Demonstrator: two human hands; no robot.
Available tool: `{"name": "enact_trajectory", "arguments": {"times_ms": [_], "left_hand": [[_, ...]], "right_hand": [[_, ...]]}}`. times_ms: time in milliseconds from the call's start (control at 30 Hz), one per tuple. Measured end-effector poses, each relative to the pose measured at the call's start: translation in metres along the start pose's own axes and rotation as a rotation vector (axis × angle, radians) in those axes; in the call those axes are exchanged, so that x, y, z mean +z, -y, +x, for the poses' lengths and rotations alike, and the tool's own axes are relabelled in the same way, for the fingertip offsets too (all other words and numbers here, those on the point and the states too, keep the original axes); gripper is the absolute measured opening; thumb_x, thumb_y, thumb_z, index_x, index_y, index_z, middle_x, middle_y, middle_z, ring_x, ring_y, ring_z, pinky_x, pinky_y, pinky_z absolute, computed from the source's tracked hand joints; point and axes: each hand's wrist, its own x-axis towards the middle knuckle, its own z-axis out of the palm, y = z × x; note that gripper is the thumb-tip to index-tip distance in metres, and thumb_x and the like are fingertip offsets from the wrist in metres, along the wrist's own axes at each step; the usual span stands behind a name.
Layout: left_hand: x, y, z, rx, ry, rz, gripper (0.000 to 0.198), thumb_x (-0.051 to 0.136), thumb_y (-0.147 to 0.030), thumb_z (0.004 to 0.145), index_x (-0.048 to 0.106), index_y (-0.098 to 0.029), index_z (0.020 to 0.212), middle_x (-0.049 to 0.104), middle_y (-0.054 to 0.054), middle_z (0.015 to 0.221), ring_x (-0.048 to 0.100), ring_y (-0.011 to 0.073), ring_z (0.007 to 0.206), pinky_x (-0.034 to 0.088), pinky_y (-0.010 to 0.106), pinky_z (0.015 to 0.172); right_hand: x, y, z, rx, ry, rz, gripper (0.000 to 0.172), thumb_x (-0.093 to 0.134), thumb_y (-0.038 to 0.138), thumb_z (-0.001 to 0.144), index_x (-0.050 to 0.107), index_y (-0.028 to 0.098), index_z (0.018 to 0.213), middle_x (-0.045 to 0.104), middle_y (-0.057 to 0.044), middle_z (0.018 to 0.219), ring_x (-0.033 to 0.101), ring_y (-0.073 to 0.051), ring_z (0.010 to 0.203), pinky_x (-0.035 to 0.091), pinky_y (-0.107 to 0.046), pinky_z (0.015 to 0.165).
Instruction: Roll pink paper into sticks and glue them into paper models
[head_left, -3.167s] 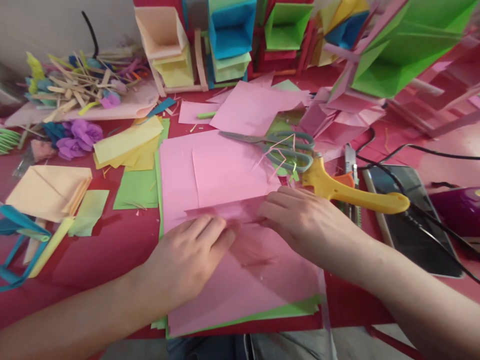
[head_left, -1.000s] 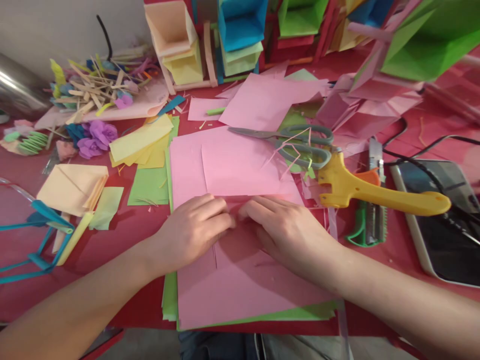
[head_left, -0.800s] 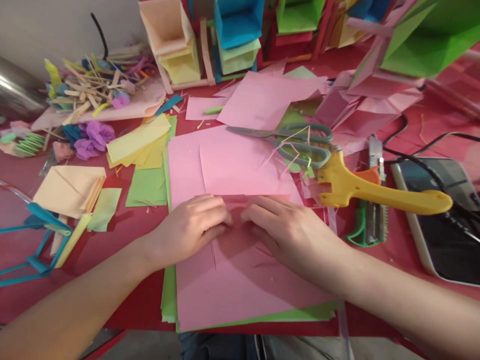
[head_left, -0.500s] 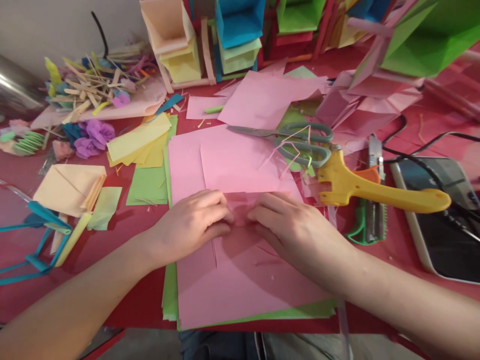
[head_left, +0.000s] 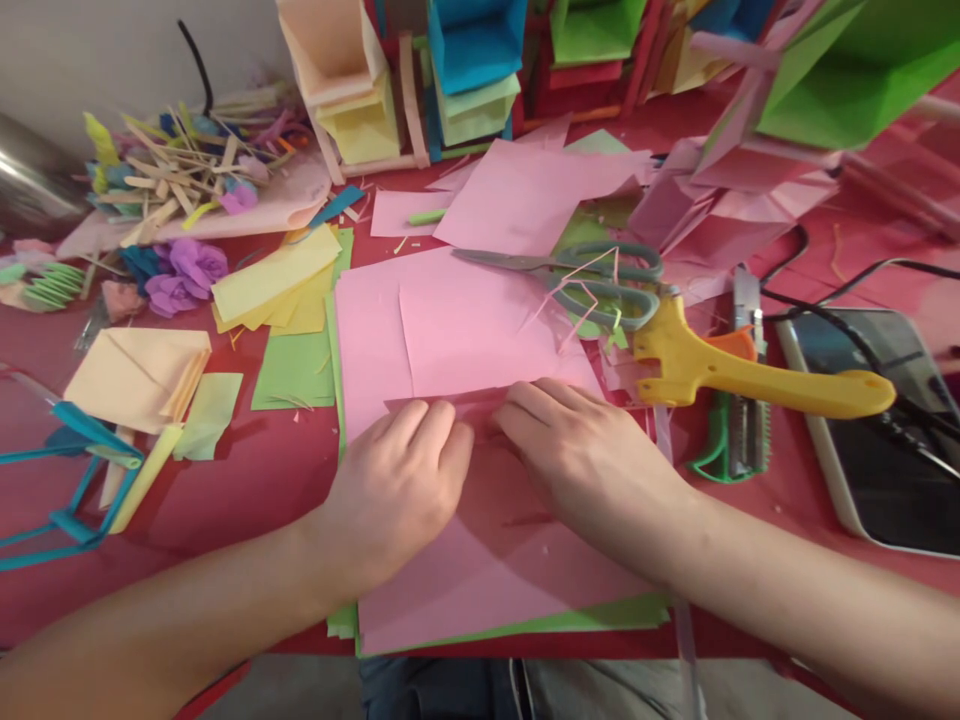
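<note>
A smaller piece of pink paper (head_left: 480,335) lies on a stack of pink sheets (head_left: 420,605), with green sheets (head_left: 562,622) showing under its lower edge. Its near part is bent up into a fold, dark with shadow between my hands. My left hand (head_left: 409,480) is closed on the left part of this fold, thumb side toward the middle. On the right part, my right hand (head_left: 577,440) is also closed, its fingers curled over the paper. Both hands' fingertips are partly hidden. Scissors (head_left: 517,262) rest across the far right of the stack.
A yellow-handled tool (head_left: 765,385), a box cutter (head_left: 746,320) and a phone-like device (head_left: 877,430) lie to the right. Coloured paper boxes (head_left: 476,45) stand at the back. Wooden sticks (head_left: 172,180), paper flowers (head_left: 187,275) and folded cream paper (head_left: 135,375) are at left.
My left hand has turned and shifted slightly toward me, fingers curling more over the fold. The paper's folded edge now shows farther left and slightly nearer. My right hand has barely moved.
</note>
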Motion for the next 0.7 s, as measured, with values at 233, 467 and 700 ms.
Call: {"name": "enact_trajectory", "arguments": {"times_ms": [233, 467, 700], "left_hand": [[-0.004, 0.011, -0.001, 0.041, 0.059, -0.124, 0.027, 0.033, -0.004, 0.084, 0.058, -0.013, 0.078, 0.059, 0.007, 0.072, 0.056, 0.0184, 0.067, 0.046, 0.029, 0.055], [-0.002, 0.022, 0.002, -0.054, 0.141, -0.319, 0.016, 0.041, -0.013, 0.087, 0.056, -0.015, 0.080, 0.058, 0.004, 0.073, 0.056, 0.0184, 0.070, 0.046, 0.030, 0.060], [-0.001, 0.025, 0.004, -0.117, 0.235, -0.453, 0.018, 0.040, -0.014, 0.089, 0.056, -0.015, 0.083, 0.058, 0.004, 0.076, 0.057, 0.0174, 0.076, 0.047, 0.030, 0.066]], "right_hand": [[-0.001, -0.007, -0.001, 0.007, -0.009, 0.103, 0.015, 0.047, 0.009, 0.083, 0.057, 0.014, 0.074, 0.060, -0.005, 0.074, 0.049, -0.014, 0.064, 0.036, -0.025, 0.058], [-0.007, -0.010, 0.006, 0.121, 0.033, 0.110, 0.010, 0.054, 0.010, 0.078, 0.059, 0.016, 0.072, 0.061, -0.002, 0.066, 0.049, -0.015, 0.063, 0.031, -0.026, 0.056], [-0.006, -0.011, 0.007, 0.111, -0.016, 0.029, 0.010, 0.055, 0.017, 0.080, 0.059, 0.017, 0.071, 0.057, -0.002, 0.067, 0.047, -0.016, 0.066, 0.029, -0.027, 0.058]]}}
